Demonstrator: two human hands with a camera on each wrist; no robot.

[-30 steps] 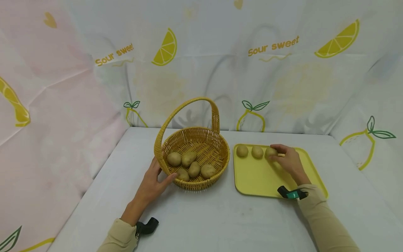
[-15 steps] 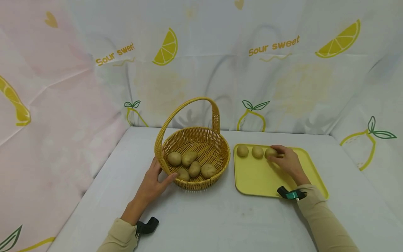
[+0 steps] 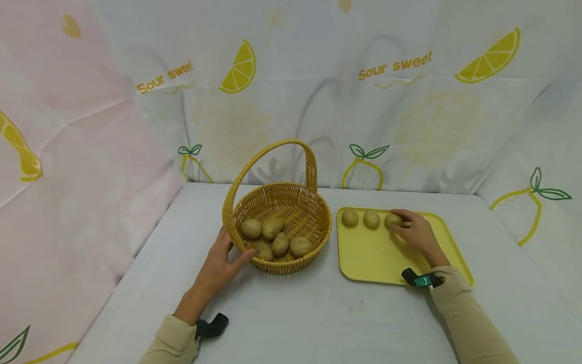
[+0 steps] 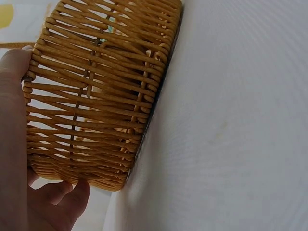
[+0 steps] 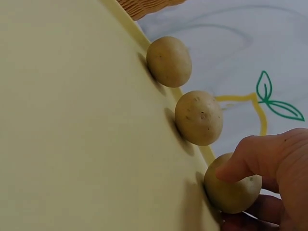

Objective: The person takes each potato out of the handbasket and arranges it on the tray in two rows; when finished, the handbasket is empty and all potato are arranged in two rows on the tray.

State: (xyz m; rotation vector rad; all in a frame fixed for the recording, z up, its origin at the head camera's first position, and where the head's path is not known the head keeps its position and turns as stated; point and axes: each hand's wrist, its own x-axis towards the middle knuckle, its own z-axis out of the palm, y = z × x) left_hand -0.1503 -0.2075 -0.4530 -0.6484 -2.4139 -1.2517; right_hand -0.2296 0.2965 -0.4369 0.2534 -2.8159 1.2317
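Note:
My left hand (image 3: 221, 265) grips the left side of a round wicker basket (image 3: 325, 235), its thumb at the rim and the other fingers against the outer wall. Several potatoes (image 3: 273, 229) lie in the basket's near left part. In the left wrist view the fingertips (image 4: 79, 192) touch the woven wall (image 4: 91, 110). On the yellow tray (image 3: 370, 260), my right hand (image 3: 416, 233) pinches a potato (image 3: 392, 220) between thumb and fingers. This potato (image 5: 231, 192) rests on the tray in line with two others, a middle potato (image 5: 198, 118) and a left potato (image 5: 168, 61).
The basket's tall arched handle (image 3: 273, 146) rises above it. Basket and tray stand side by side on a white table (image 3: 309, 318), a narrow gap between them. A lemon-print cloth (image 3: 282, 101) hangs behind and along the sides.
The potato in my right hand has shifted slightly to the right along the tray, a bit farther from the middle one. My left hand and the basket stay put.

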